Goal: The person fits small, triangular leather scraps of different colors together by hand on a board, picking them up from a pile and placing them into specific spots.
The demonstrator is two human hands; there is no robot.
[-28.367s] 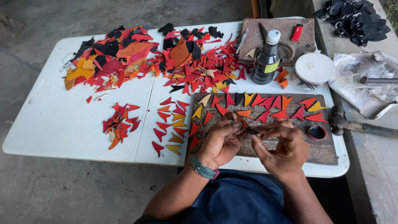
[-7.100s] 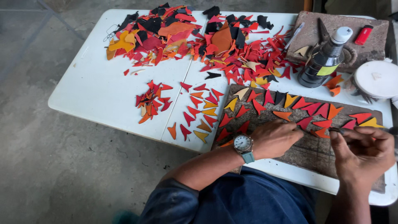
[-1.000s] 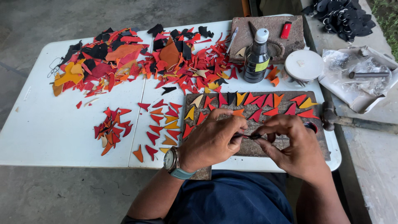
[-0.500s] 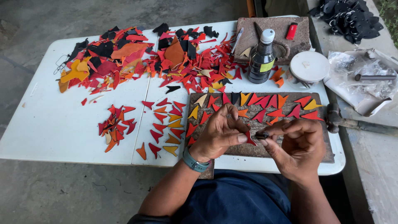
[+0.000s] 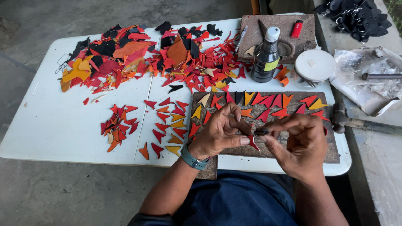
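Observation:
My left hand point(image 5: 220, 132) pinches a small red pointed leather piece point(image 5: 252, 142) between thumb and fingers, just above the brown work board point(image 5: 293, 148). My right hand point(image 5: 299, 140) holds a thin dark tool point(image 5: 263, 132) whose tip meets that piece. Both hands hover over the board's near half. Rows of red, orange and yellow pointed pieces point(image 5: 268, 101) lie on the board's far half. A green-banded watch point(image 5: 191, 158) is on my left wrist.
A white folding table point(image 5: 50, 125) holds a heap of leather scraps point(image 5: 138, 54), a small pile point(image 5: 117, 127) and laid-out pieces point(image 5: 167, 125). At the back stand a dark bottle point(image 5: 266, 56), a white lid point(image 5: 315, 65) and a red lighter point(image 5: 296, 28). A hammer point(image 5: 356, 122) lies right.
My hands have stayed together over the board with the red piece and the tool; the view has shifted slightly. The laid-out pieces have not moved.

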